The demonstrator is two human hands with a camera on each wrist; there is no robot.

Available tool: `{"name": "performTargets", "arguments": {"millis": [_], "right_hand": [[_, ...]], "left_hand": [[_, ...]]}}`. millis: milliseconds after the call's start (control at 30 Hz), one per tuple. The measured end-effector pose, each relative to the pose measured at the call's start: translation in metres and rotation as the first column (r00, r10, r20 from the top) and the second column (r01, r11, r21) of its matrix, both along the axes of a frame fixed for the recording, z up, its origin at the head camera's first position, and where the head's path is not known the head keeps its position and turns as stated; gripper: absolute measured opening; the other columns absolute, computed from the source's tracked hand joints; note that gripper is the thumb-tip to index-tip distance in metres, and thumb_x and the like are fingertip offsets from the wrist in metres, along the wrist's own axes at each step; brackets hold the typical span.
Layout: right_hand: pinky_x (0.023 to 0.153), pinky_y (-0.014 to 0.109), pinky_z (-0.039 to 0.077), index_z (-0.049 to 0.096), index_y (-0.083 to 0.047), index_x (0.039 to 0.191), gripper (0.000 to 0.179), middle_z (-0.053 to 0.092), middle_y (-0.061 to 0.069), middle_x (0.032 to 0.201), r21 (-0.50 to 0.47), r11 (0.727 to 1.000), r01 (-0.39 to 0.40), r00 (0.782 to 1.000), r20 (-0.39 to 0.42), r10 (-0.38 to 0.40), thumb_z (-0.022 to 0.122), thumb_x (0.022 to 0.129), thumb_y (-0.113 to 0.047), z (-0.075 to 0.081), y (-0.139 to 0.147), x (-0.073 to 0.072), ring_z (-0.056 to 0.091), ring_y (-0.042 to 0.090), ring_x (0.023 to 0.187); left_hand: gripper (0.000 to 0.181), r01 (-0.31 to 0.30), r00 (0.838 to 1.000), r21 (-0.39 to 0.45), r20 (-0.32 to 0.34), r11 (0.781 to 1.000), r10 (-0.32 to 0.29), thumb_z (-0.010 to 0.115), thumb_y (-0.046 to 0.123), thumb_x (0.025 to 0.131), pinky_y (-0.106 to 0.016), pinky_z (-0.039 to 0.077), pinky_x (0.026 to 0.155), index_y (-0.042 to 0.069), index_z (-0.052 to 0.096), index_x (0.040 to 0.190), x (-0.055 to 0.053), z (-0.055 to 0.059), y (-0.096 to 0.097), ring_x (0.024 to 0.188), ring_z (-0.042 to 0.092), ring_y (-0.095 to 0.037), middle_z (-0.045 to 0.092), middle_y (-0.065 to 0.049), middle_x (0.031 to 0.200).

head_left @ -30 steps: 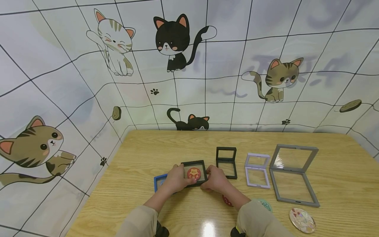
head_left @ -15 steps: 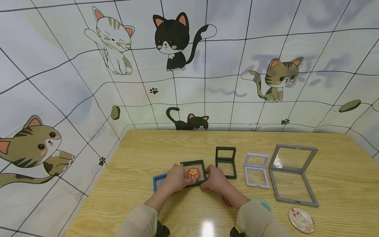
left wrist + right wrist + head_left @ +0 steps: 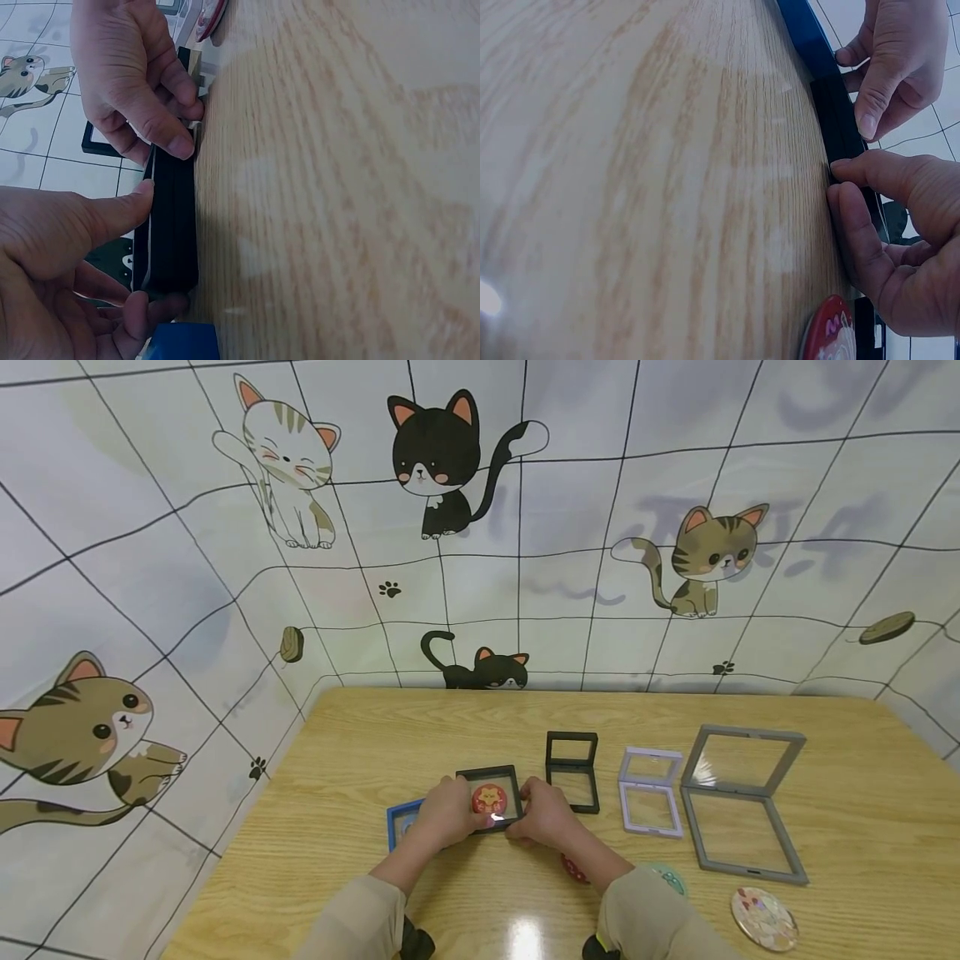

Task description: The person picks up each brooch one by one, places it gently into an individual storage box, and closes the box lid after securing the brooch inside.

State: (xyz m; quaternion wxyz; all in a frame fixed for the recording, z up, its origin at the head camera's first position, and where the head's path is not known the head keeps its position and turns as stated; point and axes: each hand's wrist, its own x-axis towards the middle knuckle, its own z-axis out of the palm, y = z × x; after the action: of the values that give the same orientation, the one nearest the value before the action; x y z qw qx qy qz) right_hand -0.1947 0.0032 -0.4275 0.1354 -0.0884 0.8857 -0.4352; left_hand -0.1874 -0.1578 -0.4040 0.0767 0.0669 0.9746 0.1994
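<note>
A black square display frame [image 3: 491, 771] lies closed on the table, a round red badge [image 3: 490, 797] showing through its clear film. My left hand [image 3: 444, 814] grips the left side, its thumb pressing the top of the front edge. At the front right corner, my right hand [image 3: 551, 814] pinches the frame between thumb and fingers. In the left wrist view a thin gap runs along the rim of the black frame [image 3: 175, 225]. A blue frame [image 3: 401, 822] lies just left, partly hidden by the left hand.
To the right stand an opened small black frame [image 3: 573, 766], an opened lilac frame [image 3: 651, 787] and a larger opened grey frame [image 3: 750, 791]. Nearer lie a red badge [image 3: 574, 868], a green badge [image 3: 670, 880] and a pale patterned badge [image 3: 765, 918]. A cat-print cloth [image 3: 570, 568] hangs behind.
</note>
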Motion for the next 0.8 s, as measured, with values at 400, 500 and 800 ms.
{"name": "performTargets", "arguments": {"millis": [400, 500, 800], "right_hand": [[0.046, 0.024, 0.037, 0.048, 0.009, 0.106, 0.056, 0.054, 0.004, 0.059, 0.004, 1.0, 0.009, 1.0, 0.004, -0.009, 0.079, 0.062, -0.005, 0.001, 0.0011, 0.0011, 0.05, 0.011, 0.046], [0.046, 0.024, 0.038, 0.048, 0.009, 0.106, 0.055, 0.054, 0.004, 0.059, 0.003, 1.0, 0.011, 1.0, 0.009, -0.011, 0.079, 0.062, -0.004, 0.0018, 0.0012, 0.0014, 0.051, 0.011, 0.046], [0.047, 0.025, 0.044, 0.047, 0.01, 0.106, 0.051, 0.055, 0.006, 0.06, -0.055, 0.998, 0.009, 0.999, 0.05, -0.006, 0.076, 0.065, -0.001, 0.0037, 0.0009, 0.0025, 0.057, 0.014, 0.048]], "left_hand": [[0.059, -0.013, 1.0, 0.005, 0.004, 1.0, 0.013, 0.076, 0.033, 0.07, -0.032, 0.04, 0.053, -0.012, 0.053, 0.101, -0.0001, -0.002, 0.0016, 0.063, 0.046, -0.02, 0.051, -0.015, 0.081], [0.057, -0.014, 1.0, 0.018, 0.003, 1.0, 0.014, 0.076, 0.032, 0.07, -0.032, 0.039, 0.053, -0.011, 0.053, 0.099, 0.0002, -0.0013, 0.0016, 0.063, 0.045, -0.02, 0.051, -0.015, 0.08], [0.06, -0.058, 0.998, 0.016, -0.004, 0.998, 0.058, 0.08, 0.034, 0.065, -0.034, 0.045, 0.058, -0.011, 0.055, 0.098, 0.0015, 0.0047, 0.0017, 0.065, 0.047, -0.021, 0.05, -0.016, 0.084]]}}
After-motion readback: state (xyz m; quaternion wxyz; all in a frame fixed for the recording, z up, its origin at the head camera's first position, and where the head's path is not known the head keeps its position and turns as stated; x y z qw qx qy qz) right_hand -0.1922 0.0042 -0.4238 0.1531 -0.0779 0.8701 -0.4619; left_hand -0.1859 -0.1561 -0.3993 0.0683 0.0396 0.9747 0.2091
